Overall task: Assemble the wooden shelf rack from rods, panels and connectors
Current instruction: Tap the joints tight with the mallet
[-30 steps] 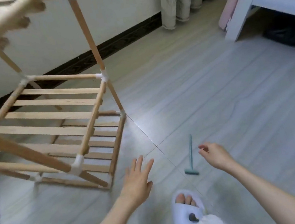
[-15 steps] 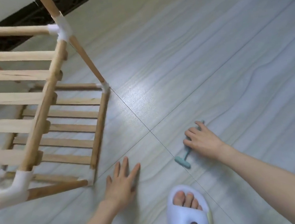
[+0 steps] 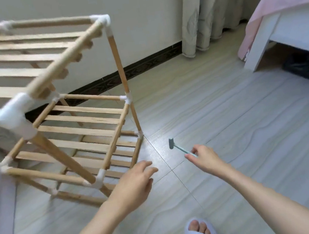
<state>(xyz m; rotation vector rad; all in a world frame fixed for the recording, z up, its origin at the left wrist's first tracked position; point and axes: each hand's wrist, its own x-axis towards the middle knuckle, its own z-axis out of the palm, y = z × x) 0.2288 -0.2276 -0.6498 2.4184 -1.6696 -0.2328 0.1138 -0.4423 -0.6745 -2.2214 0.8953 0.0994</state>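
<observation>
The three-tier wooden shelf rack (image 3: 65,113) stands assembled on the floor at my left, connectors fitted. My right hand (image 3: 205,157) pinches a small teal mallet (image 3: 180,148), probably for tapping joints tight. My left hand (image 3: 133,183) hovers empty, fingers relaxed.

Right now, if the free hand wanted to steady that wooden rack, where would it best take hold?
Probably the near upright rod, gripped from the front, the person's side. It is a bare round post running between white connectors, slim enough for fingers to wrap, and it stands closest to the open left hand. The right hand already holds the small hammer.
</observation>
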